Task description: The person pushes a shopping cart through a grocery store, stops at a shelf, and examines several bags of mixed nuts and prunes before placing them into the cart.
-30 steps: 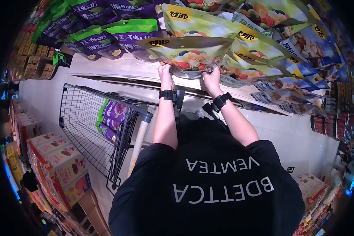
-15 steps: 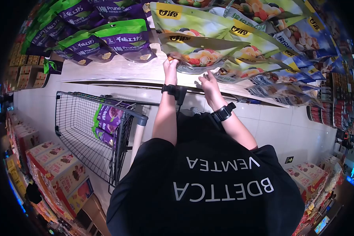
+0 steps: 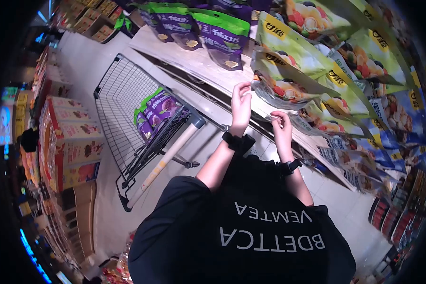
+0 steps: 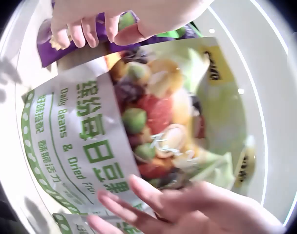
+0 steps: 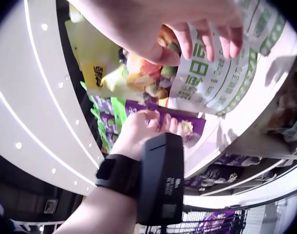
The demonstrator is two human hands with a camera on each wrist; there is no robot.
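In the head view, a green-and-white dried fruit bag point(image 3: 288, 87) stands at the front of the shelf, its picture facing out. My left hand point(image 3: 241, 106) is just left of its lower corner, fingers loosely bent and holding nothing. Below the bag's bottom edge is my right hand point(image 3: 282, 132), its fingers relaxed. The left wrist view shows the bag's printed front point(image 4: 158, 107) between my left hand point(image 4: 124, 22) above and my right hand point(image 4: 187, 209) below. Purple prune bags point(image 3: 222, 42) stand left of it.
A wire shopping cart point(image 3: 128, 94) stands to my left with purple prune bags point(image 3: 158, 111) in it. More green bags point(image 3: 371, 52) and blue bags point(image 3: 393, 118) line the shelf to the right. Stacked boxes point(image 3: 75, 137) stand at the far left, beyond the cart.
Both hands held the bag's lower corners; the right let go first, then the left, and both drew back. The bag stays on the shelf. The head view has turned, with the cart appearing nearer the middle.
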